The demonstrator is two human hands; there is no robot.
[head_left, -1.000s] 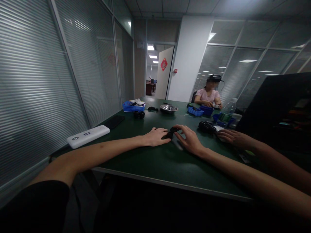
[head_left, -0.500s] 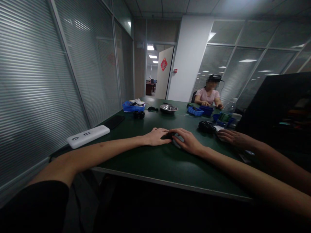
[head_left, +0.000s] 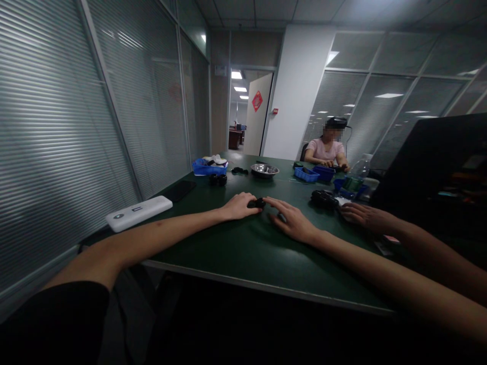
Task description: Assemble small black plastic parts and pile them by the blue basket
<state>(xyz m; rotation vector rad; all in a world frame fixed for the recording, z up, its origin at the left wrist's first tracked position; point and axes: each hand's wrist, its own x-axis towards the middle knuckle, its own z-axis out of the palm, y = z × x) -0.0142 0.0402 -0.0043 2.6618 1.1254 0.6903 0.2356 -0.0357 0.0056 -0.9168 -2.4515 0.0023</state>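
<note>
A small black rounded object (head_left: pixel 260 203) is held just above or on the green table (head_left: pixel 213 243); its kind is too dark to make out. My left hand (head_left: pixel 240 206) is closed around its left side, the thumb lying along the near side. My right hand (head_left: pixel 291 219) is open just to the right, fingers apart and palm tilted down. Its index fingertip is near the object's right end, but I cannot tell whether it touches. Part of the object is hidden by my left fingers.
A co-worker's hand (head_left: pixel 361 215) rests at the right near a black bundle (head_left: pixel 323 198). Farther back are a steel bowl (head_left: pixel 264 175), blue bins (head_left: pixel 306 176), black round pieces (head_left: pixel 217 179) and a seated person (head_left: pixel 327 149). A white power bank (head_left: pixel 139 213) lies left.
My right hand has come away from the black object and its fingers have spread. My left hand, keeping hold of the object, has shifted slightly left and away from me.
</note>
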